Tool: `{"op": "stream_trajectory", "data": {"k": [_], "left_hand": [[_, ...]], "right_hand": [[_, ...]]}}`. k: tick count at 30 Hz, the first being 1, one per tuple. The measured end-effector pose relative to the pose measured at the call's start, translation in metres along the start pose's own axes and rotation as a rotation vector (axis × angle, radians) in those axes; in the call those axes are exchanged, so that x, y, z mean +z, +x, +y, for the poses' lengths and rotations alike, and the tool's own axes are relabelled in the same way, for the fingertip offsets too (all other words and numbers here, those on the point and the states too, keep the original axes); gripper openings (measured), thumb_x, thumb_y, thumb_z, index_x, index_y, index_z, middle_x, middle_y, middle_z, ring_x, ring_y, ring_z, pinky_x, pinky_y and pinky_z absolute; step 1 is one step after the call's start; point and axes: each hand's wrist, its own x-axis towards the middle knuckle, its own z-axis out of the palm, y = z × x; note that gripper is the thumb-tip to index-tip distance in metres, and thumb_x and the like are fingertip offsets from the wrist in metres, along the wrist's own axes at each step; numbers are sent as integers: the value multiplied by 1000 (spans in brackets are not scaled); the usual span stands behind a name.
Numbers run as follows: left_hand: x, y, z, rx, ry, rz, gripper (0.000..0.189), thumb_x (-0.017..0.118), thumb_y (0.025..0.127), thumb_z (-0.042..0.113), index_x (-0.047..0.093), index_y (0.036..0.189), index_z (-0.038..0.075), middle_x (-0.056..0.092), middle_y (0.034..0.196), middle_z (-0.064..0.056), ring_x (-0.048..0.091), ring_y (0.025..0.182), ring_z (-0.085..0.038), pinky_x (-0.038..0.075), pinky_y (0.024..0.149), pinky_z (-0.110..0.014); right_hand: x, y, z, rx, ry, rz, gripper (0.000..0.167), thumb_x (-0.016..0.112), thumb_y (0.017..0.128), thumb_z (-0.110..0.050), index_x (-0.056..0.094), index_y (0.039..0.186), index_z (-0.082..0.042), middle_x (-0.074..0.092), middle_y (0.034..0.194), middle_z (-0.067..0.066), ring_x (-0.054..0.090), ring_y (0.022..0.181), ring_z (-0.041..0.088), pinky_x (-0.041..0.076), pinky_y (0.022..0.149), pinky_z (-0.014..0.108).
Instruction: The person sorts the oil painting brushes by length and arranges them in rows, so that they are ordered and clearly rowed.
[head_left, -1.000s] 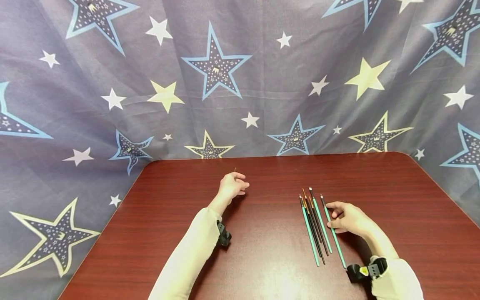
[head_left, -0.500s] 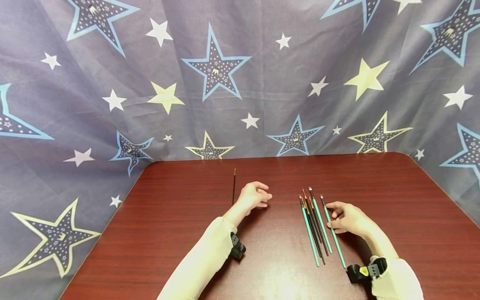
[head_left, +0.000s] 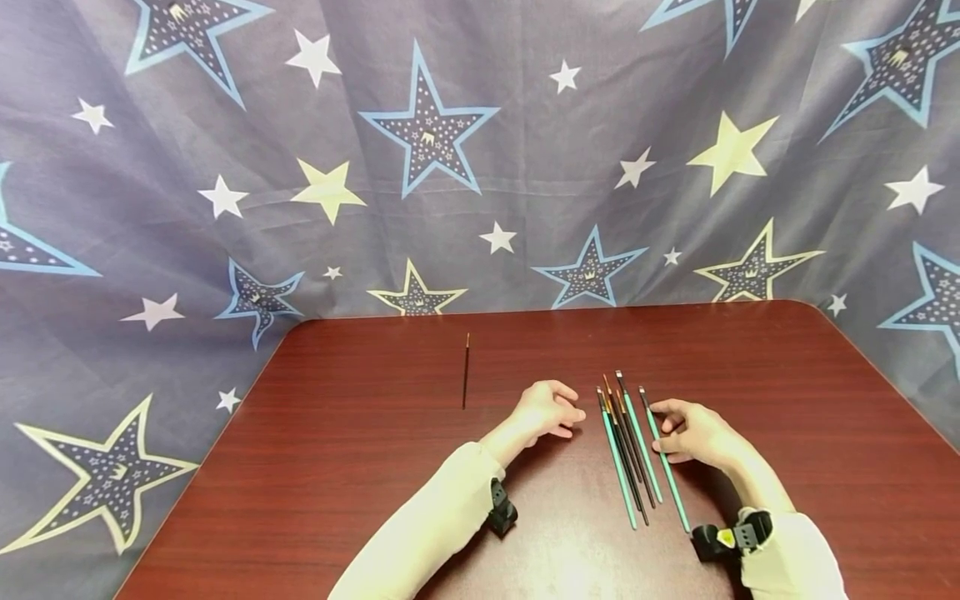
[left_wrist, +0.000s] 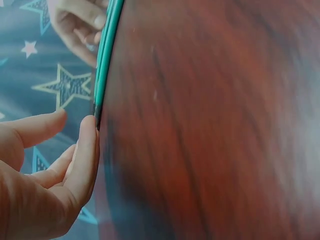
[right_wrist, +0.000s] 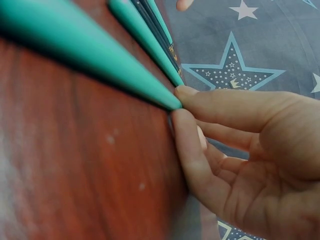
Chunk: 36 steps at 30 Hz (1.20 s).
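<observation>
A loose bundle of paintbrushes with teal and black handles (head_left: 628,467) lies on the table, bristle ends toward the back. My right hand (head_left: 701,435) pinches the rightmost teal paintbrush (head_left: 672,483) between thumb and index finger, near its upper part; the brush lies a little apart from the others. In the right wrist view, those fingertips (right_wrist: 186,117) meet at the teal handle (right_wrist: 100,55). My left hand (head_left: 546,410) hovers just left of the bundle, holding nothing, fingers loosely bent with thumb and index apart in the left wrist view. One thin black paintbrush (head_left: 466,375) lies alone farther left.
The reddish-brown wooden table (head_left: 337,467) has rounded back corners. Behind it hangs a grey curtain (head_left: 525,167) patterned with stars. Both wrists wear black cameras, the left one (head_left: 501,508) close over the tabletop, the right one (head_left: 712,542) near the handle end of the rightmost brush.
My left hand has moved right, from over the lone black paintbrush, which now shows fully, to beside the bundle. My right hand and the brushes have stayed in place.
</observation>
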Motion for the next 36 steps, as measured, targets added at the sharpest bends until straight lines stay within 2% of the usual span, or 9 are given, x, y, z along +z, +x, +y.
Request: {"op": "stream_trajectory", "data": {"k": [7,10,14,19,24,29,33,36], "left_hand": [[21,-2,2,-17,-12,-21,30,69,74,-4,58,102,-6,64,75,-11,62,62,-20,58,55,-31],[29,-1,1,-30,-9,-6,29,70,72,-5,57,98,-4,64,73,-10,56,57,-17,57,52,-30],[37,2,1,-44,9,37,30,72,70,-4,56,95,-3,62,72,-10,60,57,-19,56,49,-29],[44,3,3,-60,81,100,32,75,68,-3,56,94,-1,57,70,-8,64,57,-23,55,45,-27],[48,0,8,-43,199,129,35,78,65,0,56,92,1,56,72,-8,64,50,-23,52,41,-24],[49,-1,9,-35,312,157,38,80,62,2,56,91,4,60,82,-15,62,43,-19,50,38,-21],[50,0,8,-38,368,171,39,81,62,5,56,91,6,62,94,-17,60,41,-17,49,37,-20],[50,1,7,-34,384,179,36,79,63,4,56,91,6,62,91,-16,59,40,-16,49,37,-20]], "right_hand": [[0,1,0,7,12,-7,60,68,73,3,40,125,14,44,82,11,56,67,15,58,60,32],[0,2,-1,12,13,0,60,68,73,3,40,125,13,44,82,11,56,67,16,58,59,32],[0,1,-1,16,10,0,60,69,74,2,40,125,14,44,83,11,55,67,15,58,60,33],[-1,1,-1,20,3,-2,59,69,74,2,40,125,13,45,83,11,56,68,15,58,60,32],[-1,1,-1,20,-7,4,59,69,74,2,41,125,13,45,83,11,56,68,16,58,60,32],[-1,1,0,24,-9,4,60,69,74,1,41,125,12,45,83,10,56,69,17,58,60,32],[-1,1,0,27,-2,2,60,69,74,1,40,125,12,45,83,10,56,69,17,58,61,32],[-1,1,0,29,-1,1,60,69,74,1,40,126,12,44,83,10,56,69,17,58,61,32]]}}
